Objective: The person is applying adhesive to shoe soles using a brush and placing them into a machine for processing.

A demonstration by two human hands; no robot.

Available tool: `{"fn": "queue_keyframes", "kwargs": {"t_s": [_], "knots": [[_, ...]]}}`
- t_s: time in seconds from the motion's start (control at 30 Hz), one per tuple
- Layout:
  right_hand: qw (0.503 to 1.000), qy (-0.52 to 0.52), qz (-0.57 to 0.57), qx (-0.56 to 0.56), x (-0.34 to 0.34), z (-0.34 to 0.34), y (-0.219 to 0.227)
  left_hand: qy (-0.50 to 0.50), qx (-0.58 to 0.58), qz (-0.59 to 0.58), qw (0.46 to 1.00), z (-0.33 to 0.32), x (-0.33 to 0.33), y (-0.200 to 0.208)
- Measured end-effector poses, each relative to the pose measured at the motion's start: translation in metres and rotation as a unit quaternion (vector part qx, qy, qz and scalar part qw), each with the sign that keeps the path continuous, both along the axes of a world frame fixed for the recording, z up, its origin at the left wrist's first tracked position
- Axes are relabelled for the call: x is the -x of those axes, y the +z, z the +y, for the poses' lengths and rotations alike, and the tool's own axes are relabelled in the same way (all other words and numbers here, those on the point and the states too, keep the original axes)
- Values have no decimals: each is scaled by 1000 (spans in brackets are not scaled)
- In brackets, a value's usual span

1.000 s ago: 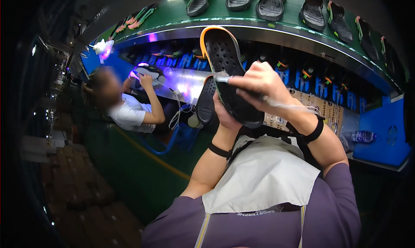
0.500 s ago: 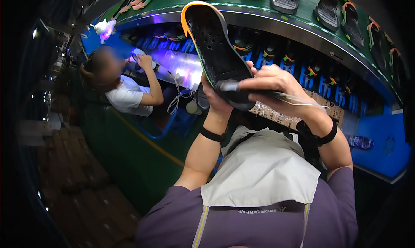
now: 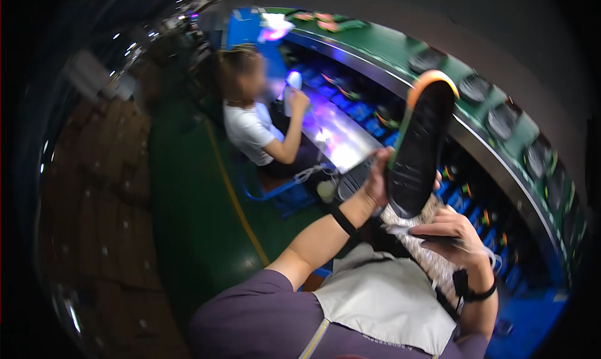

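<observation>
A black shoe sole (image 3: 418, 149) with an orange and green rim stands nearly upright before me, its inner face toward me. My left hand (image 3: 378, 179) grips its left edge, and some fingertips show past the right edge. Just below the sole's lower end, my right hand (image 3: 456, 237) is closed round a slim dark-handled tool (image 3: 433, 237) with a pale tip. That tip is blurred and looks apart from the sole; its exact kind I cannot make out. Pale cords (image 3: 494, 257) hang by my right wrist.
A green conveyor belt (image 3: 400, 52) carrying several soles curves along the right. Blue racks (image 3: 460, 199) with shoe parts sit below it. To the left, a co-worker in a white shirt (image 3: 247, 130) sits at a lit metal tray (image 3: 350, 147). Another dark sole (image 3: 354, 180) lies near my left hand.
My view has swung left. The tool, over the sole's lower part before, is now below its end. The sole stands more upright and leans the other way.
</observation>
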State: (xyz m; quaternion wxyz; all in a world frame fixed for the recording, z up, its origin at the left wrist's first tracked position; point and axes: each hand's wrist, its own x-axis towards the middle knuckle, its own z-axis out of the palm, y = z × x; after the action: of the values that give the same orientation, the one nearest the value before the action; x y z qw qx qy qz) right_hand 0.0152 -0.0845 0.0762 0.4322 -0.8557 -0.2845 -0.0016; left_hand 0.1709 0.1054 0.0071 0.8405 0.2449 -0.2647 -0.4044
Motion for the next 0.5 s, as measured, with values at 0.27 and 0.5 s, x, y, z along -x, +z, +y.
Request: {"fn": "queue_keyframes", "kwargs": {"t_s": [0.27, 0.5], "knots": [[998, 55, -22, 33, -3, 0, 2, -17, -66, 74, 995, 6, -9, 10], [997, 41, -24, 63, -12, -12, 8, -66, -93, 72, 991, -7, -27, 9]]}}
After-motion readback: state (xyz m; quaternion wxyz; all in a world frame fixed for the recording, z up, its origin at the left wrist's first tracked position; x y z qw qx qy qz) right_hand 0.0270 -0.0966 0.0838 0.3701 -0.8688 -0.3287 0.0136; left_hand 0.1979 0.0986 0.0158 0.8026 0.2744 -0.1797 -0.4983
